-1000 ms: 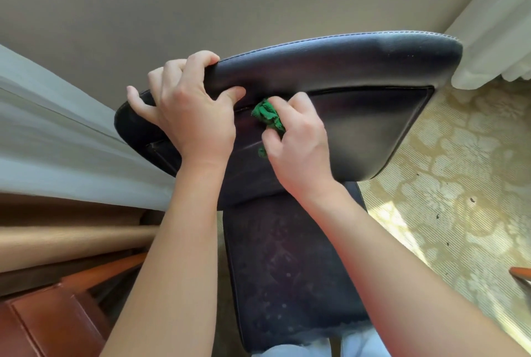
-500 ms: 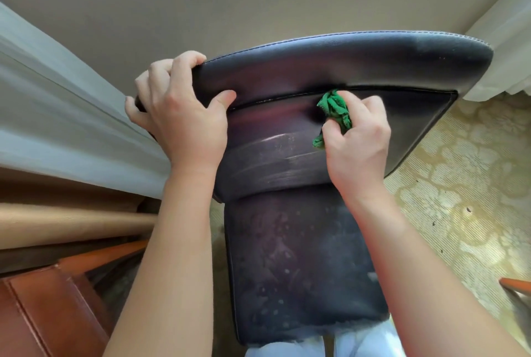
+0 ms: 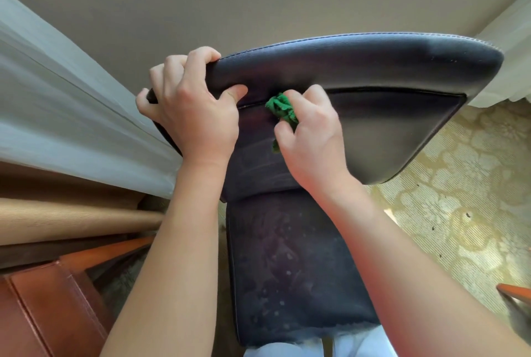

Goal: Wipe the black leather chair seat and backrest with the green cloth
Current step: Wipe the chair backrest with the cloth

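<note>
no readable text, no labels, no brands, no numbers

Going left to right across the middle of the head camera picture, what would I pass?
Pale curtain → left hand gripping the backrest edge → green cloth → right hand holding the cloth → patterned carpet.

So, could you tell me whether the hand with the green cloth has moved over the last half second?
Yes. The right hand and cloth slid left along the backrest seam, toward the left hand.
</note>
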Demonstrator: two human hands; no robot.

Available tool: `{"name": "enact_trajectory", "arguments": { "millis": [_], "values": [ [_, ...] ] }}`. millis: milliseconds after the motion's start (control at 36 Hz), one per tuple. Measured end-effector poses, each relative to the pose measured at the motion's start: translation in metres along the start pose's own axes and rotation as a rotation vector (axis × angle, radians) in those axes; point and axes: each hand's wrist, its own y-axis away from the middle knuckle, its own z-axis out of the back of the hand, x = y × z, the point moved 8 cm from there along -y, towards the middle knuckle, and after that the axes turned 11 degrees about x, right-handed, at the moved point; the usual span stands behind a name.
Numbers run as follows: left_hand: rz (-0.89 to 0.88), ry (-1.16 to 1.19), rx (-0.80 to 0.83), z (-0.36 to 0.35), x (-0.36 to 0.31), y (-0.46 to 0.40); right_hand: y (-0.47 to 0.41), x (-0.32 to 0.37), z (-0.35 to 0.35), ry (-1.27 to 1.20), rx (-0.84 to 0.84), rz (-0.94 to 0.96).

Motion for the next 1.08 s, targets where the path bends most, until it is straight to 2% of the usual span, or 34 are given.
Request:
{"name": "enact_trajectory", "arguments": {
  "millis": [111,167,250,389,556,806,1083],
  "values": [
    [-0.017,0.0,0.0,0.0,-0.003,0.003,0.007,0.023,-0.019,-0.013,0.152,0.14],
    [-0.032,-0.004,0.004,0.0,-0.005,0.005,0.017,0.029,-0.026,-0.048,0.161,0.144],
    [-0.064,0.008,0.021,0.001,-0.004,0.006,0.026,0.02,-0.013,-0.1,0.072,0.104],
    [-0.117,0.041,0.049,0.002,0.001,0.007,0.025,-0.01,0.026,-0.03,-0.105,-0.001],
    [-0.097,0.186,0.021,0.008,0.024,0.013,0.017,-0.026,0.036,0.041,-0.163,-0.066],
    [-0.088,0.173,-0.043,0.006,0.023,0.003,0.0,-0.015,0.017,0.126,-0.067,-0.089],
    [-0.11,0.175,-0.051,0.006,0.023,-0.003,-0.009,0.011,-0.01,0.102,0.013,0.023]
  ]
}}
